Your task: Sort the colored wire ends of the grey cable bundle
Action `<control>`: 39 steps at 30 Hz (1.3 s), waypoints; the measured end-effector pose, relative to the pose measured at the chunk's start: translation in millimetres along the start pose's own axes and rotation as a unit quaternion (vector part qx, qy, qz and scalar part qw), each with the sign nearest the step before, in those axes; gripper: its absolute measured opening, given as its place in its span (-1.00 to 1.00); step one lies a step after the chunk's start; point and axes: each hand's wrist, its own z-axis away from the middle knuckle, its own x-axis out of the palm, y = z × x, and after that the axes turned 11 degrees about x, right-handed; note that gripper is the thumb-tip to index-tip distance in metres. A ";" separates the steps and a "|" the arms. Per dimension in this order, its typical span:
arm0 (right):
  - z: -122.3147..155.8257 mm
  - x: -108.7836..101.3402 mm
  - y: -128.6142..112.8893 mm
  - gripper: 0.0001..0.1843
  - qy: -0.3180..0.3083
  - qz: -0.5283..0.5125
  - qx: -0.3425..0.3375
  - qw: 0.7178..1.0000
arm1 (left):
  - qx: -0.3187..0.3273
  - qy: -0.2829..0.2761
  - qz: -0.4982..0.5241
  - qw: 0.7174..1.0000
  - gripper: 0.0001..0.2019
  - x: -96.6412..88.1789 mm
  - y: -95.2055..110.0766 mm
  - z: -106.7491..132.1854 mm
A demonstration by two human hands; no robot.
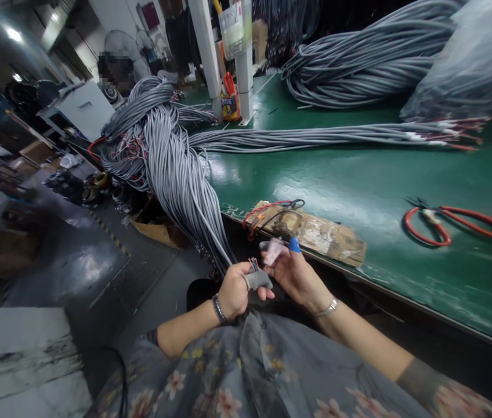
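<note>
My left hand (pixel 236 290) is closed around the end of a grey cable, with several thin coloured wires (pixel 253 265) sticking up from its grip. A grey wrap (pixel 258 280) covers one of its fingers. Close by on the right, my right hand (pixel 296 276) has its thumb and fingers apart near the wire ends, and I see nothing held in it. It wears a blue cover (pixel 294 244) on one fingertip and a pinkish wrap (pixel 274 251) on another finger. A thick bundle of grey cables (pixel 180 168) hangs over the table edge behind my left hand.
On the green table (pixel 359 174) lie a worn cardboard strip (pixel 315 232) with red and black leads, and red-handled pliers (pixel 433 223). Further back are a straight cable bundle (pixel 307 138), a large cable coil (pixel 372 58), a plastic bag (pixel 467 69) and a white post (pixel 245 64).
</note>
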 end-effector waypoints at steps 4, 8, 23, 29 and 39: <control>4.1 -1.6 -2.3 -0.47 -0.035 -0.001 0.027 0.999 | 0.035 0.026 0.007 0.999 -0.60 -2.2 -1.9 6.7; 5.0 1.2 -4.1 -0.63 -0.008 0.010 -0.015 1.000 | 0.085 0.065 0.007 0.994 -0.61 -0.3 -3.3 6.7; -3.6 -3.3 5.9 -0.45 0.012 0.043 -0.054 0.998 | 0.095 0.070 -0.003 0.993 -0.63 9.5 -5.7 0.3; -9.1 -1.7 9.6 -0.54 0.012 -0.038 -0.027 0.999 | 0.083 0.066 -0.012 0.994 -0.61 9.4 -5.1 -1.4; 6.5 -17.8 11.4 -0.48 0.019 0.014 0.013 1.000 | 0.056 -0.033 -0.142 0.988 -0.71 -24.4 -21.1 4.8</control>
